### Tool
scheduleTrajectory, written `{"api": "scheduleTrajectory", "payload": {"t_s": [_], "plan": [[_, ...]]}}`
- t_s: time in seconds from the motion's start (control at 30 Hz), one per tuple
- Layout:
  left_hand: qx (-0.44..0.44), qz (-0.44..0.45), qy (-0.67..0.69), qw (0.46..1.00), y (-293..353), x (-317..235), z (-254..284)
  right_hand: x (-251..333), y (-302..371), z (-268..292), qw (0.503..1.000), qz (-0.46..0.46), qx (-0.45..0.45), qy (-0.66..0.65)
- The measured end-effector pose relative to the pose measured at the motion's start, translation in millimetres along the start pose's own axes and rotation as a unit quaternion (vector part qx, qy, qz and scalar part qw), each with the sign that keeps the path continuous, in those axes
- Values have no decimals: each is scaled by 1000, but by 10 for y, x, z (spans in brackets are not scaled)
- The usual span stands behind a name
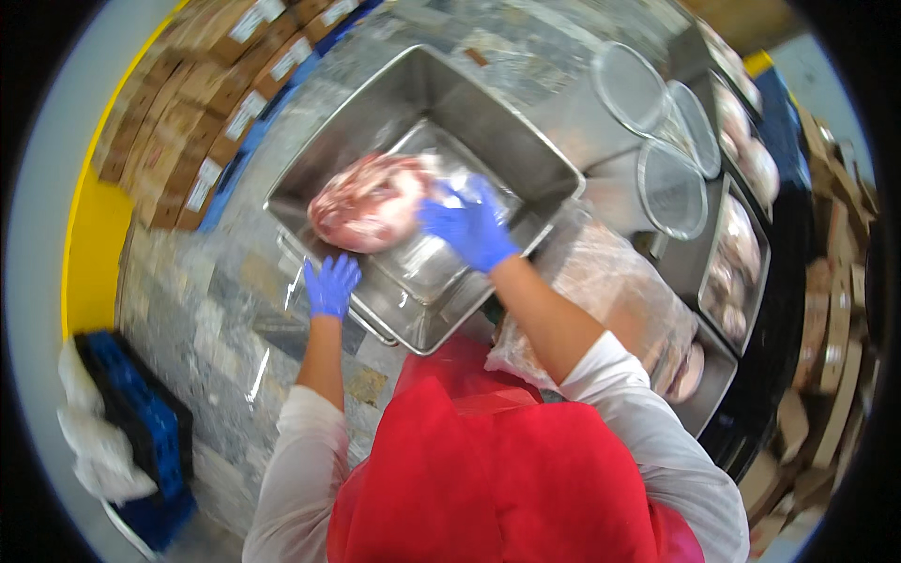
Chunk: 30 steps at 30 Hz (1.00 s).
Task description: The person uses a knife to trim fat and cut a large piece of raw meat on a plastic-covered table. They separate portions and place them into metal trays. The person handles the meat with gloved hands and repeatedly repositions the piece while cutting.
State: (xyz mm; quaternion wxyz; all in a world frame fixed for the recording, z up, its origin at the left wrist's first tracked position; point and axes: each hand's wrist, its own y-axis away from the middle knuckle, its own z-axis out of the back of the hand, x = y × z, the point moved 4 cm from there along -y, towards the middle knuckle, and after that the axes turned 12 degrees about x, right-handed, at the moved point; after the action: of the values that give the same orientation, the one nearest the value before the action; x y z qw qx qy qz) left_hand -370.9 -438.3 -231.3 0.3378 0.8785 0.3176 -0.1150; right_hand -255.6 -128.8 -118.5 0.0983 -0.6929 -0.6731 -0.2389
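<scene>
A deep stainless steel tub (526, 150) stands in front of me. Inside it, on its left side, lies a large piece of raw meat (371, 202), red and pale with fat. My left hand (330, 284), in a blue glove, is at the tub's near left rim with its fingers spread. Over the tub, my right hand (469, 225), also gloved in blue, reaches to the meat's right end. It is blurred, but its fingers look stretched apart. Something shiny, perhaps clear plastic, shows by its fingertips; whether they touch it or the meat, I cannot tell.
Right of the tub lies a big plastic-wrapped block (610, 291). Beyond it are several clear round-rimmed containers (674, 192) and metal pans (690, 272) of meat. Stacked cardboard boxes (202, 122) sit on a blue pallet at far left. White bags (99, 441) lie at lower left.
</scene>
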Motion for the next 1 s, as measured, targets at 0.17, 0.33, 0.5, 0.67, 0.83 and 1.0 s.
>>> {"api": "scheduleTrajectory", "payload": {"t_s": [0.17,0.33,0.5,0.67,0.83,1.0], "plan": [[202,255,-782,531,-191,1645,851,-532,210,-1556,933,-78,221,275],[286,262,-745,543,-250,1910,927,-185,1221,-1494,735,-70,134,661],[131,413,-662,612,160,1380,313,-119,3155,-422,774,-105,-225,583],[-10,227,-658,718,340,1382,-435,-1072,5738,-120,727,-8,-510,460],[123,-128,-815,551,253,1992,-1165,-2757,7793,151,668,-81,-694,254],[245,-167,-766,571,1324,3069,-2119,-4136,8677,421,653,-113,-720,208]]}}
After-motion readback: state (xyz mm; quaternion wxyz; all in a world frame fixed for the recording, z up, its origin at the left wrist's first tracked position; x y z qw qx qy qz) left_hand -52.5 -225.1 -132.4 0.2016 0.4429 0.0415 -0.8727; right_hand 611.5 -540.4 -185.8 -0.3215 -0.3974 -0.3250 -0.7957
